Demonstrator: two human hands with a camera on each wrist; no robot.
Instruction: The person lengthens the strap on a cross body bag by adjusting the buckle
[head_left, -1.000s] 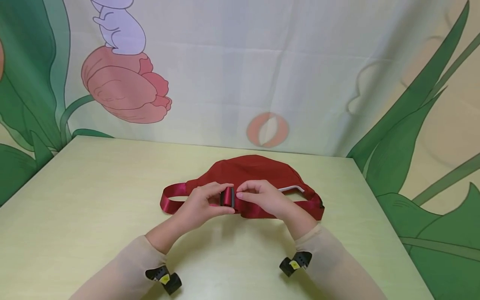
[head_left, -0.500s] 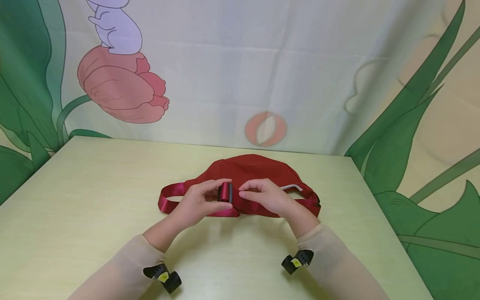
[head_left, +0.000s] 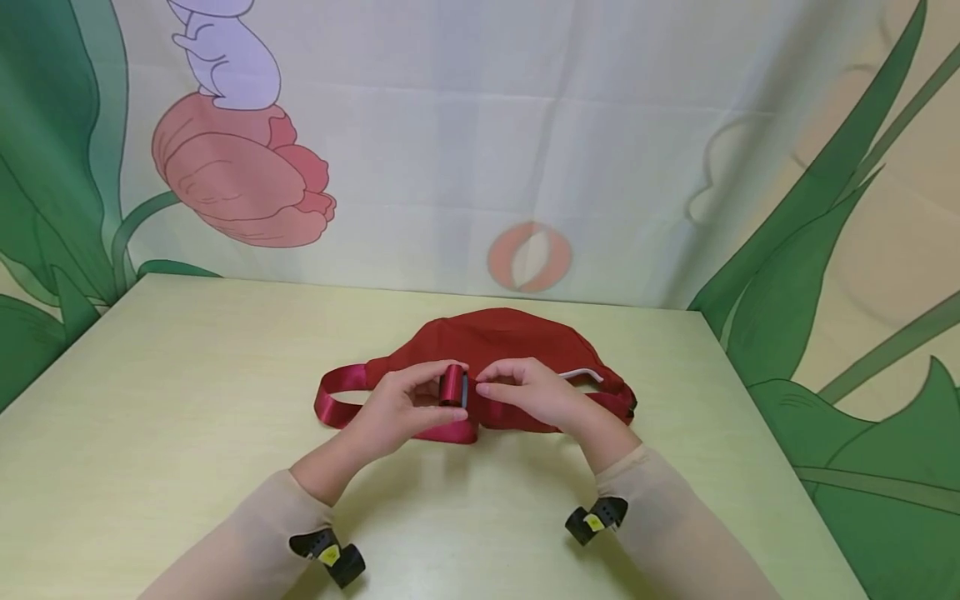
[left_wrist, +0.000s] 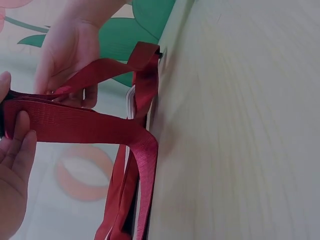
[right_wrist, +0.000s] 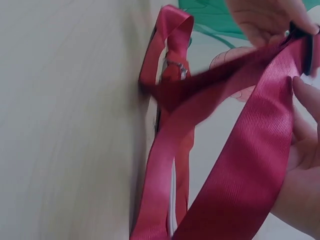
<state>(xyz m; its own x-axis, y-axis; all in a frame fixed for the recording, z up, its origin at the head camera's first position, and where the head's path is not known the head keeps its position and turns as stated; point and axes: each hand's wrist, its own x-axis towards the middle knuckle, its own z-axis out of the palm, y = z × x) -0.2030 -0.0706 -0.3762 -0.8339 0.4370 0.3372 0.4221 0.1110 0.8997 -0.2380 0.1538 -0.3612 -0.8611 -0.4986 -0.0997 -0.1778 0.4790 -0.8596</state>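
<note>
A red waist bag (head_left: 510,333) lies on the table with its glossy dark red strap (head_left: 341,408) looped in front. My left hand (head_left: 393,408) pinches a dark slide buckle (head_left: 464,392) between thumb and fingers, one at each end. A fold of webbing (head_left: 452,385) bulges out of the buckle toward the left palm. Just right of the buckle, my right hand (head_left: 536,396) pinches the strap with thumb and forefinger. In the right wrist view, the buckle (right_wrist: 310,52) stands above the right thumb, and strap layers run down from it. The left palm partly hides the strap.
A pale zip line (head_left: 581,374) curves along the bag's right front. The light wooden table (head_left: 187,358) reaches back to a printed curtain (head_left: 420,167). Black wrist cameras (head_left: 330,557) sit on both sleeves.
The webbing fold in the buckle now bulges more toward the left palm. Below the left hand, a strap fold has come into view and hangs lower. Both hands stay in nearly the same place.
</note>
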